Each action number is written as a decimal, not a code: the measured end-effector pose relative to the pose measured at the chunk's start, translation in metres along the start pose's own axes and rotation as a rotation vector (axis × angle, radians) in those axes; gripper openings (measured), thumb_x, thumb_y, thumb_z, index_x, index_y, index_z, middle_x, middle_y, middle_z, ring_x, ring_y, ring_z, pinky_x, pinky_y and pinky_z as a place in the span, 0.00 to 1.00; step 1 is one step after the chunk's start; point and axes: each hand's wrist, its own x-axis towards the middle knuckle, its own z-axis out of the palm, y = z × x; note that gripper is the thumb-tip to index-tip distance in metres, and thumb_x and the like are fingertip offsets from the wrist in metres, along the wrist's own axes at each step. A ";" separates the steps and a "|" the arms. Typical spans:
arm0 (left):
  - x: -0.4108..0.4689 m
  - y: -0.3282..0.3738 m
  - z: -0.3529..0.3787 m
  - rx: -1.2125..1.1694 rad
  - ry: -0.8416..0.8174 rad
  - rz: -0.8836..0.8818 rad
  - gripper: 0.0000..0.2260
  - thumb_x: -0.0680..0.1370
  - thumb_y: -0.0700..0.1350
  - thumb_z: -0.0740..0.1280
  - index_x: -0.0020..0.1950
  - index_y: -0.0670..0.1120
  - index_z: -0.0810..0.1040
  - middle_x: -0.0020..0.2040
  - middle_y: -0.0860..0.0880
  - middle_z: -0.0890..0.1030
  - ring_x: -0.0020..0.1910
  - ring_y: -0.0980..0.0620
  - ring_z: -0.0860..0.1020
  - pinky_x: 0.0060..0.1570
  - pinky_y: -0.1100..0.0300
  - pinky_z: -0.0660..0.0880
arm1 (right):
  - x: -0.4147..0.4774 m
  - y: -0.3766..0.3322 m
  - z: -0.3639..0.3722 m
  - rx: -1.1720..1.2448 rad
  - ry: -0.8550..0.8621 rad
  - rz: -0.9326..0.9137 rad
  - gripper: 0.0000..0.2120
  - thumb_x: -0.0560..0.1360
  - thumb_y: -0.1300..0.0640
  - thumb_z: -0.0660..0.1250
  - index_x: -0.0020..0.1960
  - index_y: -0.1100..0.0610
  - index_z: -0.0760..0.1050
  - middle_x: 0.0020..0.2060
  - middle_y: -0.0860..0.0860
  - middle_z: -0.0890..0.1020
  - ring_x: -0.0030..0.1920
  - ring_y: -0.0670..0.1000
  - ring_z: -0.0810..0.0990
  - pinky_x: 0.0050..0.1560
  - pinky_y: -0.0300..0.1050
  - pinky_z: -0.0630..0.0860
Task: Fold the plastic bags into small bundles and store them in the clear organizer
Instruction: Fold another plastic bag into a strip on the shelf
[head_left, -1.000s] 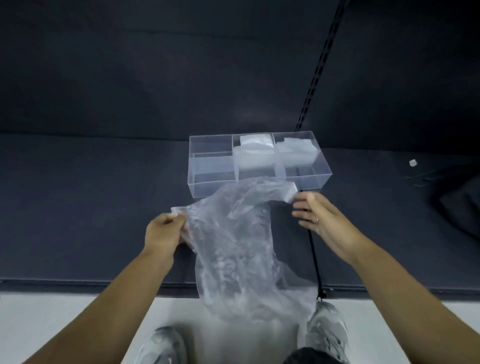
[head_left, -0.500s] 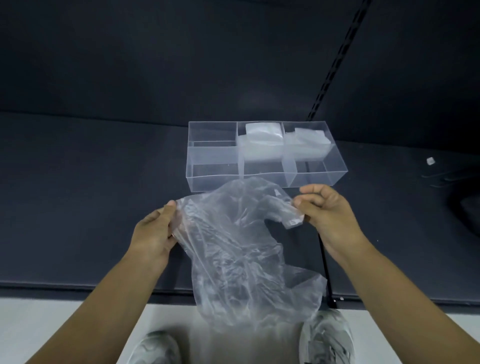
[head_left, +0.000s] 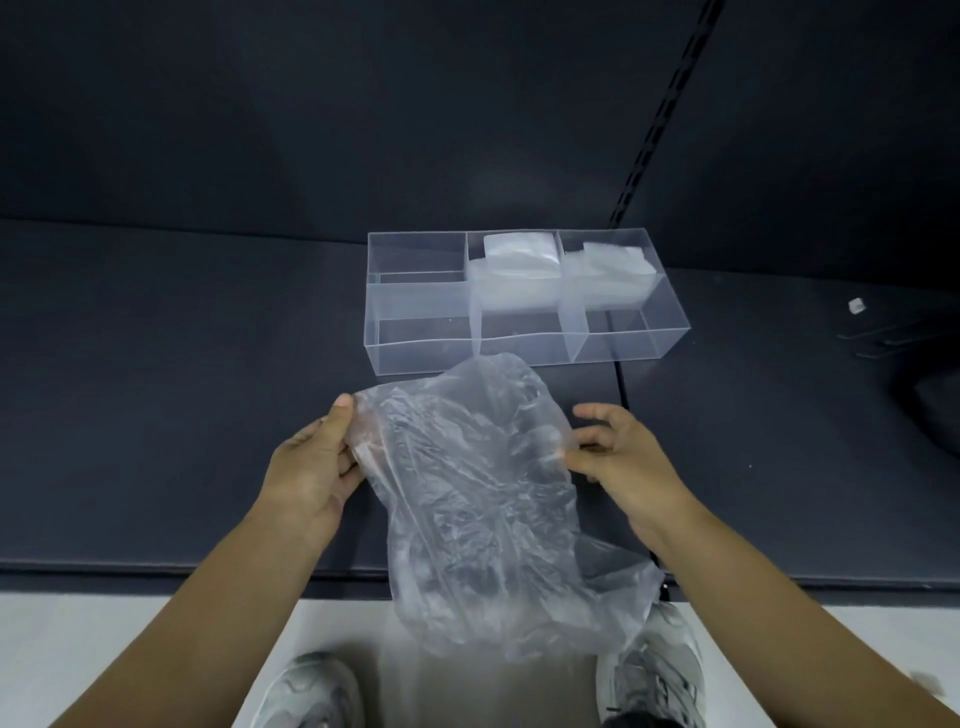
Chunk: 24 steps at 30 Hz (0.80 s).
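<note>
A crumpled clear plastic bag hangs between my hands over the dark table's front edge, its lower end drooping past the edge. My left hand pinches the bag's upper left edge. My right hand grips its upper right edge with thumb and fingertips. Behind the bag stands the clear organizer with six compartments. One folded bag bundle fills the middle back compartment and another bundle lies in the right back one.
The dark table ends at a front edge near my waist, with a seam running from the organizer toward me. A small white bit and a dark object lie at the far right. My shoes stand on the pale floor.
Both hands have shifted their grips lower on the bag's sides. The bag's top now bulges up between them toward the organizer, and its handle loop no longer shows by my right hand.
</note>
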 end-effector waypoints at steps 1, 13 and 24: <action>-0.001 -0.001 0.000 -0.002 -0.008 -0.014 0.10 0.77 0.50 0.67 0.49 0.44 0.81 0.42 0.49 0.86 0.39 0.54 0.84 0.41 0.57 0.76 | 0.001 0.000 0.002 -0.008 0.006 -0.003 0.22 0.70 0.66 0.74 0.60 0.54 0.71 0.43 0.51 0.83 0.46 0.51 0.80 0.50 0.41 0.75; 0.001 -0.002 -0.018 0.126 0.222 0.042 0.14 0.75 0.57 0.69 0.36 0.48 0.79 0.27 0.54 0.81 0.27 0.56 0.79 0.29 0.63 0.74 | 0.012 -0.001 -0.051 0.199 0.156 -0.089 0.11 0.76 0.70 0.62 0.45 0.55 0.75 0.30 0.49 0.80 0.32 0.45 0.72 0.34 0.35 0.69; 0.021 0.010 -0.013 0.416 0.253 0.334 0.15 0.79 0.56 0.63 0.39 0.48 0.79 0.36 0.50 0.81 0.35 0.51 0.79 0.37 0.55 0.76 | 0.056 -0.017 -0.066 0.023 0.385 -0.284 0.08 0.79 0.66 0.60 0.53 0.55 0.72 0.37 0.49 0.76 0.36 0.42 0.74 0.41 0.35 0.72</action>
